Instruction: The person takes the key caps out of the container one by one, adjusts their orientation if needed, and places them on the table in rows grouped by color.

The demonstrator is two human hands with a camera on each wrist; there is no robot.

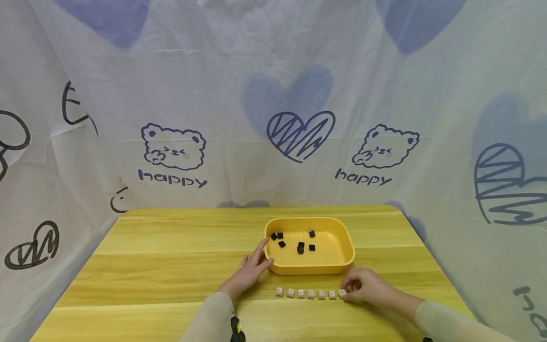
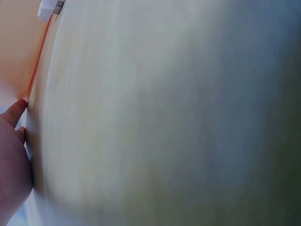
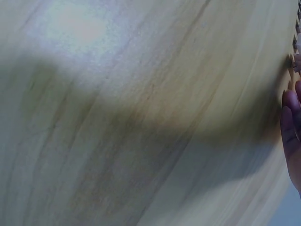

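A yellow tray (image 1: 310,270) stands mid-table with several small black pieces (image 1: 301,247) scattered inside. My left hand (image 1: 255,267) lies flat beside it, its straight fingers touching the tray's left wall. In the left wrist view the left hand (image 2: 12,165) shows at the lower left, with an orange blur of the tray (image 2: 19,47) above it. In front of the tray runs a row of several small white tiles (image 1: 306,293). My right hand (image 1: 358,286) pinches the rightmost white tile (image 1: 342,293). The right wrist view catches only fingertips (image 3: 291,122) at its right edge.
The wooden table (image 1: 162,266) is bare to the left of the tray. A white cloth (image 1: 273,118) printed with bears and hearts encloses the table at the back and on both sides. Both wrist views are mostly blurred tabletop.
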